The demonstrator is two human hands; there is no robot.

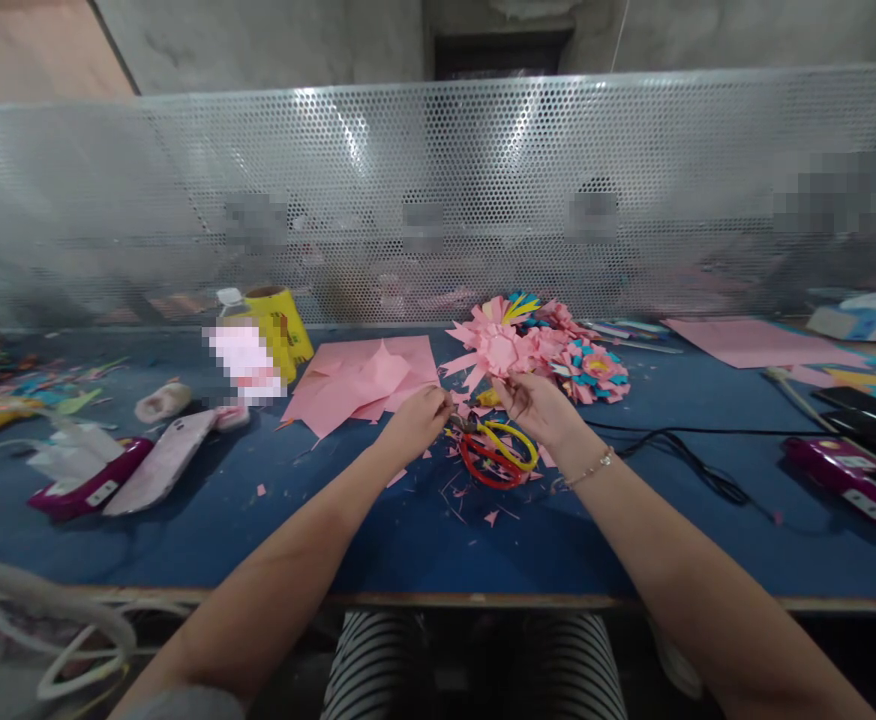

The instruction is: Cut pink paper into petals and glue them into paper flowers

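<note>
My left hand [421,418] is closed in a pinch near the lower right edge of the pink paper sheets [355,375]. Whatever lies between its fingertips is too small to tell. Across a narrow gap, my right hand [532,408] has its fingers curled in just below a pink paper flower [499,350]; what they hold is hidden. Scissors with red and yellow handles [492,470] lie between the two hands, amid pink paper scraps [492,518]. A small yellow object [488,398] shows beside my right fingertips. Behind that hand sits a pink-and-blue paper flower [595,372].
A perforated metal screen [378,160] borders the blue table [408,550] at the back. On the left stand a yellow roll [284,325], a phone [164,465] and a purple power strip [93,485]. A black cable [693,470] and another purple strip [850,480] lie right.
</note>
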